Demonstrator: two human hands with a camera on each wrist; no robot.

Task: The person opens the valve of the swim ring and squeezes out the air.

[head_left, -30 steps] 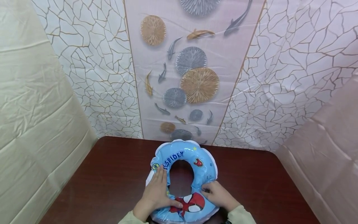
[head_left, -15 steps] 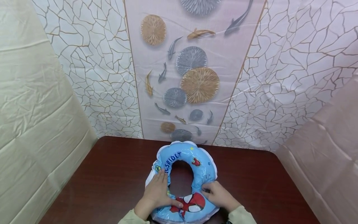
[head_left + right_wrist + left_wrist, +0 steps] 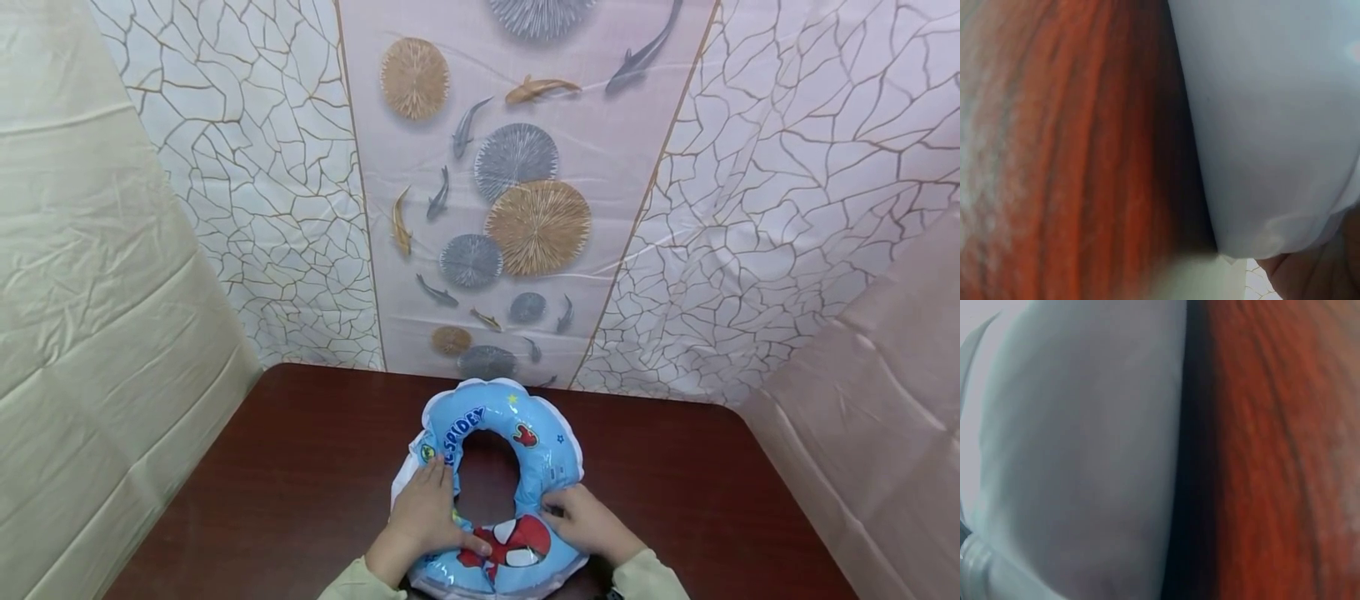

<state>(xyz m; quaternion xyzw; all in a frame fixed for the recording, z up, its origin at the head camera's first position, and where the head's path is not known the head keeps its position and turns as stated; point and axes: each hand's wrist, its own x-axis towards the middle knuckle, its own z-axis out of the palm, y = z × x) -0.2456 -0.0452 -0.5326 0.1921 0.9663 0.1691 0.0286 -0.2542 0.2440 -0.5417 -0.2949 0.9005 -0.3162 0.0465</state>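
A blue inflatable swim ring (image 3: 551, 433) with a red and white masked character, "SPIDEY" lettering and a pale scalloped edge lies on the dark brown table (image 3: 300, 483). Its near part shows creases. My left hand (image 3: 426, 512) rests on the ring's left side, fingers straight and pointing away, thumb spread across the red character. At the right side my right hand (image 3: 585, 521) pinches the ring with curled fingers; the fingertips are partly hidden. Close up in the left wrist view is the ring's pale underside (image 3: 1085, 450). In the right wrist view, part of the right hand (image 3: 1316, 275) shows below the pale plastic.
Behind the table hangs a cloth backdrop (image 3: 480, 208) printed with fish and round shapes. Cream fabric (image 3: 112, 292) borders the left side, and pinkish fabric (image 3: 877, 400) the right. The table's far edge lies just beyond the ring.
The ring's far part has drawn slightly toward me and its lettering has turned a little. My left hand has shifted slightly with it; the right hand keeps its place.
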